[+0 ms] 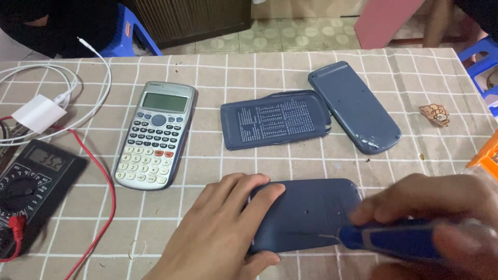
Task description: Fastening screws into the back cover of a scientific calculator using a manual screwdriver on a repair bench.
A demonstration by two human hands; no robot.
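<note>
A dark blue calculator [306, 210] lies face down near the table's front edge. My left hand [223, 231] grips its left end, fingers on top and thumb under the near edge. My right hand [430, 218] holds a blue-handled screwdriver [394, 239], its metal tip touching the calculator's back near the right end. A silver-grey calculator [155, 136] lies face up to the left.
Two dark blue slide covers [275, 119] [354, 106] lie at the middle back. A black multimeter [31, 179] with a red lead [101, 179] sits at the left, beside white cables [78, 88]. A small sticker [434, 114] and an orange object [485, 153] are at the right.
</note>
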